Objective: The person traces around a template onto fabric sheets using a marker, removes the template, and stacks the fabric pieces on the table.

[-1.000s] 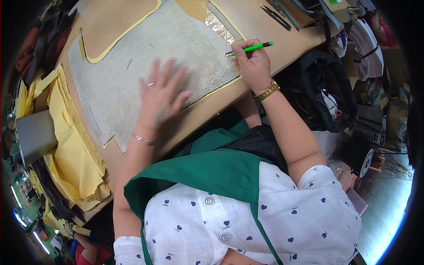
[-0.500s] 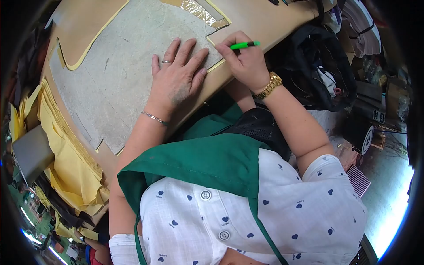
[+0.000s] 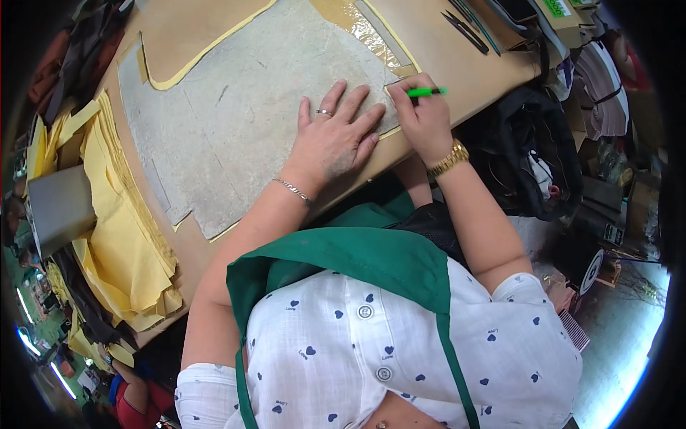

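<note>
A large grey flat pattern piece [image 3: 236, 136] lies on the brown table, with a thin yellow edge of sheet material showing along its outline. My left hand [image 3: 336, 132] rests flat on the pattern, fingers spread, near its right side. In my right hand [image 3: 425, 121] is a green pen [image 3: 427, 92], gripped between thumb and fingers at the pattern's right edge, by a notch. The pen's tip is hidden by my fingers. Shiny brown tape [image 3: 357, 25] covers part of the pattern's top right.
Stacked yellow sheets [image 3: 118, 222] and a grey box-like object [image 3: 61, 211] are at left. Tweezers-like tools [image 3: 464, 32] lie on the table [image 3: 471, 82] at upper right. A black bag [image 3: 529, 157] hangs beside the table's edge. Another person's arm [image 3: 132, 379] shows at lower left.
The view has shifted, so the table sits lower and further right. My right hand with the pen has moved slightly up along the pattern's edge toward the notch; my left hand stays flat.
</note>
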Demonstrator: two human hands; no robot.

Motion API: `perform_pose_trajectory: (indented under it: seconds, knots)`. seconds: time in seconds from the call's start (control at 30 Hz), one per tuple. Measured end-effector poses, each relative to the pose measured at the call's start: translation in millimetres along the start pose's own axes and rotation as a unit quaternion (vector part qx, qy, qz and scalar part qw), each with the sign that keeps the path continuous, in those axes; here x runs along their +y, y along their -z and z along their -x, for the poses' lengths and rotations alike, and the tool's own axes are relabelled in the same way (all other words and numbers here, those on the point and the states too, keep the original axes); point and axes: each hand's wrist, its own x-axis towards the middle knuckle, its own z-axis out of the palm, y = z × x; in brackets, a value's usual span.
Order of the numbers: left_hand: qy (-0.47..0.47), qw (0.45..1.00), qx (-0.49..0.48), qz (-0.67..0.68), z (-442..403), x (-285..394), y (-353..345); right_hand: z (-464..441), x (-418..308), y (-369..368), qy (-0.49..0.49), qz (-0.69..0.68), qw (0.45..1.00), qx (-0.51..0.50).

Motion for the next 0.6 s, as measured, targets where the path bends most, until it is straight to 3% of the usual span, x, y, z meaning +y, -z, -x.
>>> perform_pose_trajectory:
  seconds: [0.2,0.23,0.4,0.5,0.6]
  knots:
    - [0.011,1.000,0.002,-0.002,1,-3,-1,-2,-4,0,0.063,0.057,0.996,-0.027]
    - [0.012,1.000,0.006,-0.004,1,-4,-2,5,-10,8,0.019,0.085,0.995,-0.057]
    - [-0.002,0.999,0.034,-0.007,0,0,-7,8,-23,23,-0.016,0.128,0.979,-0.159]
    - [-0.015,0.999,0.046,0.006,1,-3,-7,4,-29,19,0.014,0.123,0.984,-0.125]
    - [-0.065,0.972,0.106,0.198,7,-21,-5,-8,-30,19,0.043,0.159,0.980,-0.111]
